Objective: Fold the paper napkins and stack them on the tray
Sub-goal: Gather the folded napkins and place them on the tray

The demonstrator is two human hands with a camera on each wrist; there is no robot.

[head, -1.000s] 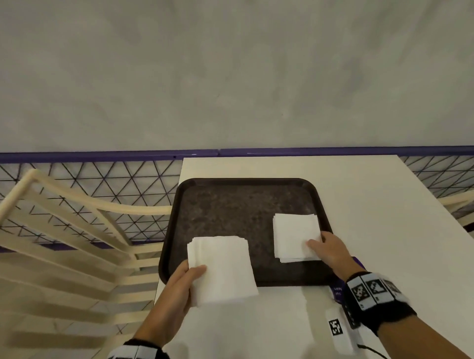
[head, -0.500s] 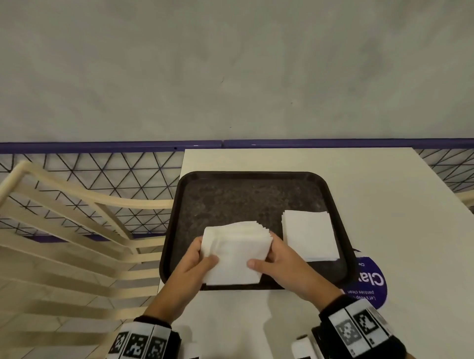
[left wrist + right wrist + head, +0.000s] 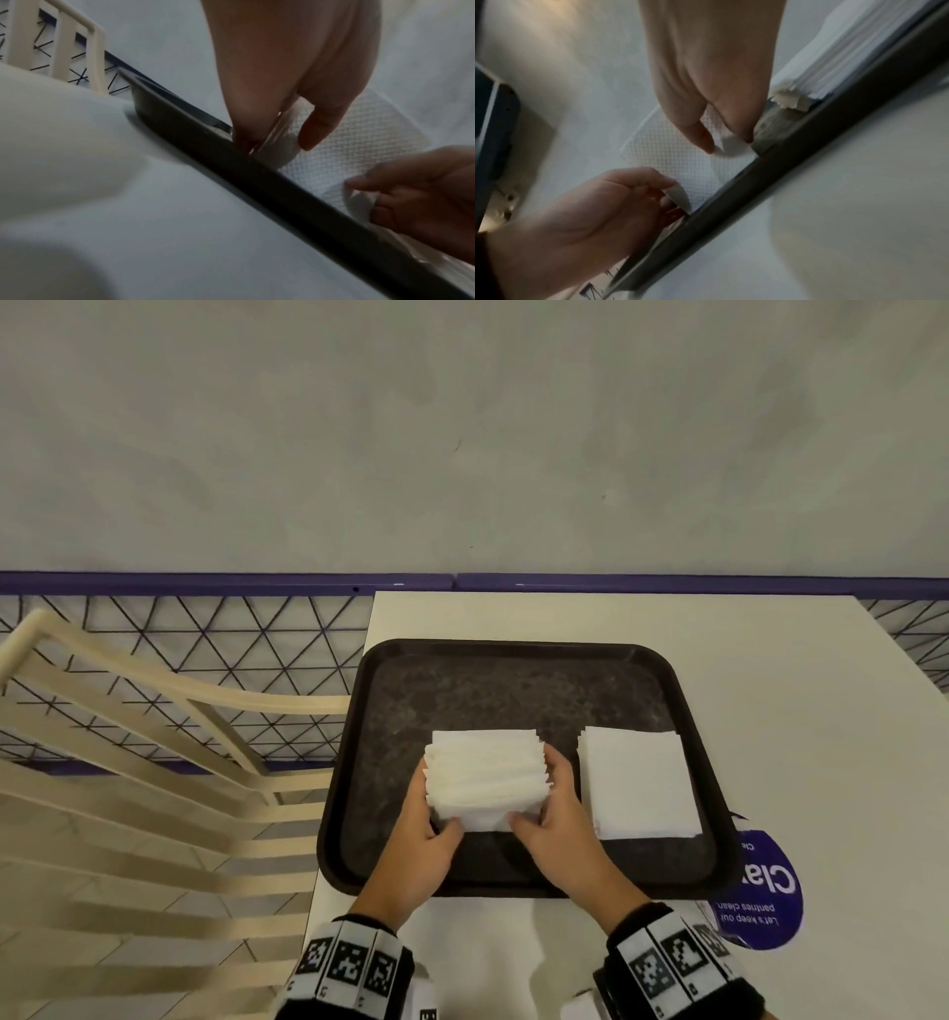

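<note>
A dark tray [image 3: 513, 660] lies on the white table [image 3: 770, 685]. Both hands hold a thick stack of white napkins [image 3: 485, 778] over the tray's middle, tilted so its layered edge shows. My left hand [image 3: 436, 809] grips its left side, thumb on the near face. My right hand [image 3: 539, 793] grips its right side the same way. In the left wrist view the thumb [image 3: 316, 125] presses the embossed napkin [image 3: 359, 146] just past the tray rim [image 3: 282, 182]. A second, flat napkin stack [image 3: 639, 783] lies on the tray's right half, also seen as the layered stack [image 3: 847, 60].
A cream slatted chair [image 3: 154, 762] stands left of the table. A purple rail [image 3: 205, 582] with wire mesh runs behind the table. A round purple sticker [image 3: 760, 891] lies on the table by the tray's front right corner.
My left hand carried the napkin stack from the tray's front left edge to over its middle. My right hand left the flat stack on the right and took hold of this one, which now tilts up.
</note>
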